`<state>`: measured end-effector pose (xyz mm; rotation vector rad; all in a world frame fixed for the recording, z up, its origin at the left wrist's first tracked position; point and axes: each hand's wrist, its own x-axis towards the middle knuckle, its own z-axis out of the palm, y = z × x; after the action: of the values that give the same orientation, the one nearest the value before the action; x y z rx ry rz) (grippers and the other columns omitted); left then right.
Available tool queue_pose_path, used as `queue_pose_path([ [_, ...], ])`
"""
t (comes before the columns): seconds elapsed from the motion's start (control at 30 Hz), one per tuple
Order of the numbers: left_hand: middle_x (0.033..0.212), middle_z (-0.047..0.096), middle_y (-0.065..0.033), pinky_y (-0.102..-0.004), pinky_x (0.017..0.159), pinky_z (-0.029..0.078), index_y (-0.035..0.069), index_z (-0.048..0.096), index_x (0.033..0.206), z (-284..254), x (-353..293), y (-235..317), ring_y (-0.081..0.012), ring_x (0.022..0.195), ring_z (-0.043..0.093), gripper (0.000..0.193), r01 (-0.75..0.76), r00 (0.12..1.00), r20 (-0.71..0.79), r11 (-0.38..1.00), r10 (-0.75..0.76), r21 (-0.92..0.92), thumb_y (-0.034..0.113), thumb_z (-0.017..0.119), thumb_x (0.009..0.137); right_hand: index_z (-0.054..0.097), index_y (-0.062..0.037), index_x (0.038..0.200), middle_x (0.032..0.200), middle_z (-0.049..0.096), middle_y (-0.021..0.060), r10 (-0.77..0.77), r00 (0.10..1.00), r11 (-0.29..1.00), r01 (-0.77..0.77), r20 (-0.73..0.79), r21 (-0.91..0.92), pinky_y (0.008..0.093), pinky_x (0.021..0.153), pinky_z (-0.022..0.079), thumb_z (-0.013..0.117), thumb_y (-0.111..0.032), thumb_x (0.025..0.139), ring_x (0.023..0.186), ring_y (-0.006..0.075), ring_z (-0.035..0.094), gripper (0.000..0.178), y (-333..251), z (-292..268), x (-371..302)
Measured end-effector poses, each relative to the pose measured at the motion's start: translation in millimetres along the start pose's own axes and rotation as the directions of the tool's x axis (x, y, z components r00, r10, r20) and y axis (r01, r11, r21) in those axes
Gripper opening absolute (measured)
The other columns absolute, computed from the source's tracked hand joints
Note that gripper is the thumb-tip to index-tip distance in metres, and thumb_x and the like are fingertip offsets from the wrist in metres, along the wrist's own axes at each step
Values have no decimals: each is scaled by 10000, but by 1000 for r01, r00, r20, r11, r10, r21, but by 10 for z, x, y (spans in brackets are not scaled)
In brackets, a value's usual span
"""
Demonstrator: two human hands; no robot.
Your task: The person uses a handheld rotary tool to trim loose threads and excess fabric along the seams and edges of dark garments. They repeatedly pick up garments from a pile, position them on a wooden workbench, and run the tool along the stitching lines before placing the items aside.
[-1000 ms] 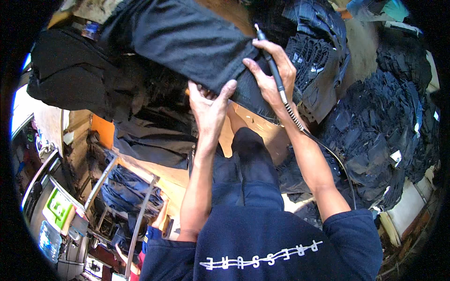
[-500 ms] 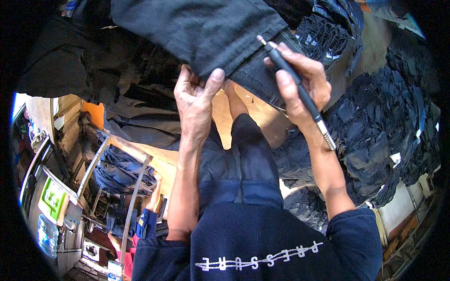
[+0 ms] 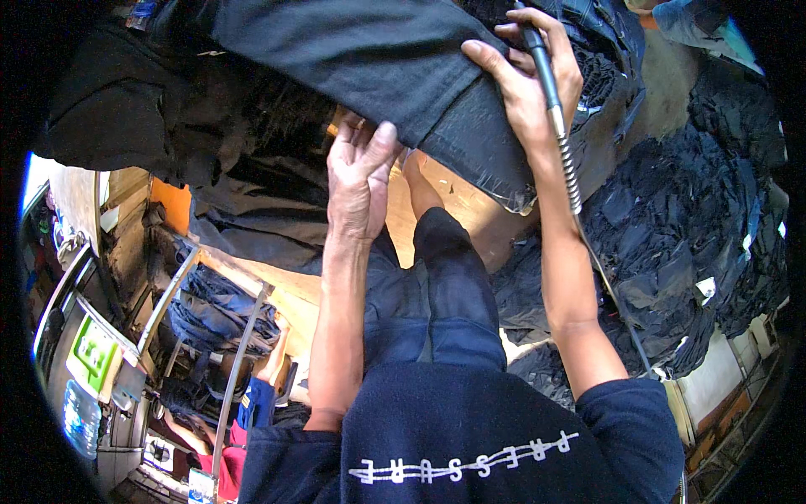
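Observation:
A black denim trouser leg (image 3: 353,59) stretches across the top of the view, its lower end (image 3: 483,139) frayed and slightly faded below a crosswise seam. My left hand (image 3: 359,172) is at its near edge, thumb over the cloth and fingers curled beneath, partly hidden. In my right hand (image 3: 537,88) is a slim black pen-shaped rotary tool (image 3: 541,71), gripped between thumb and fingers. A metal spring (image 3: 569,172) and a thin cable trail from its rear end along my forearm. Its tip points up near the top rim, beyond the cloth's right edge.
Heaped dark garments (image 3: 672,227) fill the right side, and bundled dark cloth (image 3: 600,80) lies beyond my right hand. At lower left, a metal frame (image 3: 239,361) stands before another person's arm (image 3: 273,353) and a dark garment pile (image 3: 214,307). Nearby is a green-and-white container (image 3: 96,357).
My right hand has moved up and away with the rotary tool, uncovering the trouser leg's lower end. My left hand has shifted slightly right along the cloth's edge.

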<state>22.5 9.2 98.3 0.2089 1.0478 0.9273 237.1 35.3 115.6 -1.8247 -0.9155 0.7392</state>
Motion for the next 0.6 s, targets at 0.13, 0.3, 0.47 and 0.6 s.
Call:
queue_pose_path([
  [0.13,1400,647,-169,-386,1136,502,-3,460,1524,2,22,14,-228,1280,648,812,-83,996,63,966,69,246,26,922,857,663,-97,1274,1002,696,15,75,982,984,-101,172,148,216,702,530,952,-62,807,763,78,620,551,38,-54,211],
  [0.3,1147,776,-96,-302,976,573,-18,677,1282,-47,4,69,-149,1040,725,507,-134,991,71,857,114,497,64,943,859,681,-89,1262,987,695,-5,-73,995,988,63,70,138,207,693,508,949,-29,812,764,50,593,528,55,-13,128],
  [0.47,1025,805,-37,-275,896,570,-5,782,1110,-31,-61,12,-91,927,714,316,-201,976,45,800,214,566,108,951,867,712,-23,1292,1195,802,151,-567,822,818,555,-56,-150,392,1082,575,889,-156,933,1223,270,750,421,163,-88,-115],
  [0.6,1061,804,-27,-270,877,564,0,788,1144,73,-116,-95,-81,927,707,315,-186,969,-32,810,245,556,117,935,892,813,-40,1172,1106,810,161,-710,702,698,712,50,-80,442,1018,607,947,-251,857,1106,378,779,403,279,-181,-355],
])
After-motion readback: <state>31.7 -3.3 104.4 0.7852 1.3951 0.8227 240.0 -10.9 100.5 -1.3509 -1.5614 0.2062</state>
